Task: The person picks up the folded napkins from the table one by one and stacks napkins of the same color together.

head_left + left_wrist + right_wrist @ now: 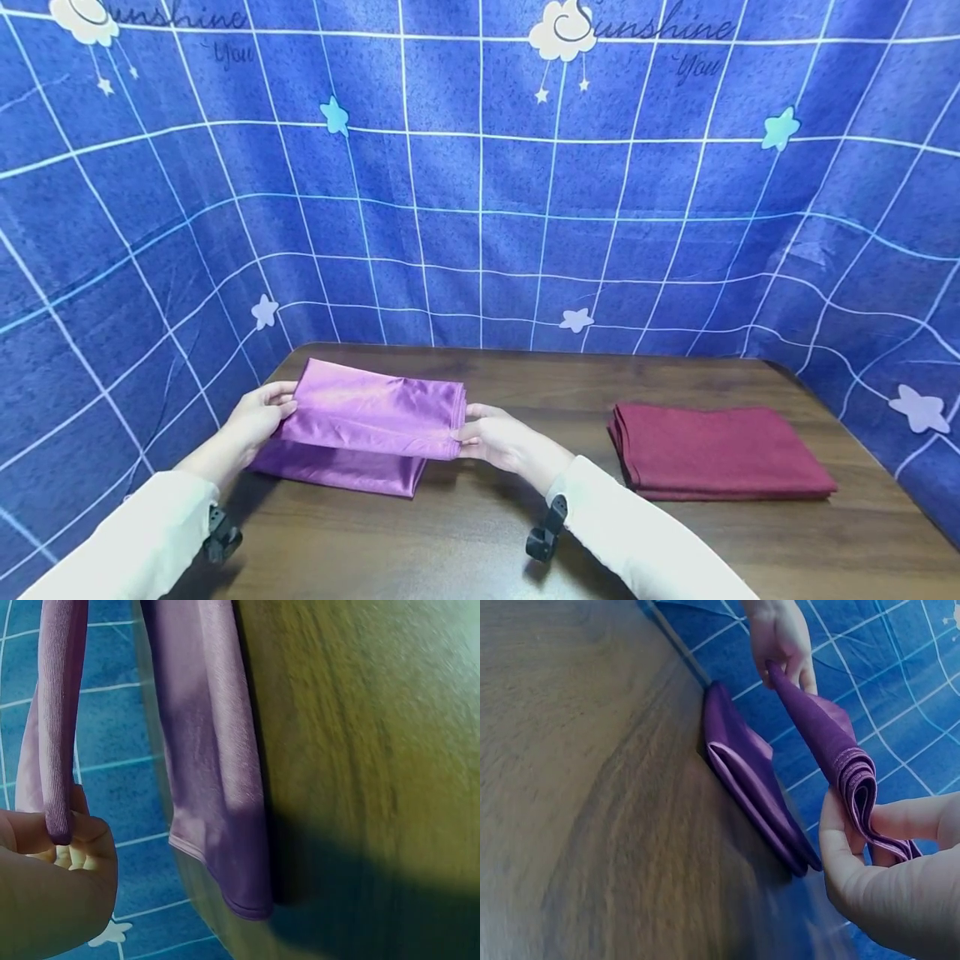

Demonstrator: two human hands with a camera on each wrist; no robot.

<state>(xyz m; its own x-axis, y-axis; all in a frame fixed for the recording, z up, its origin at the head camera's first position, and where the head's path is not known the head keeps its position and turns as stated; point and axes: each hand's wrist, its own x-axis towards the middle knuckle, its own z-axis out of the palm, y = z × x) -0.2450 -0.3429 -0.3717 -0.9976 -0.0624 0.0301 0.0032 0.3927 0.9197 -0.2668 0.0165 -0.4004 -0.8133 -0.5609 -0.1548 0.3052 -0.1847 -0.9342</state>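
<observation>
A shiny purple cloth [378, 408], folded into several layers, is stretched between my two hands above the left part of the table. My left hand [253, 418] pinches its left end; thumb and fingertips close on that edge in the left wrist view. At the opposite end, my right hand [495, 437] grips the layered edge, whose stacked folds [857, 776] show between thumb and fingers in the right wrist view. Beneath it, folded purple fabric [348, 473] lies on the table, partly covered by the held cloth in the head view.
On the right side of the brown wooden table [540, 375] lies a folded dark red cloth [727, 454]. A blue curtain [480, 192] with white grid lines and stars hangs behind and along the sides. A black wrist camera [547, 529] is strapped to the right sleeve.
</observation>
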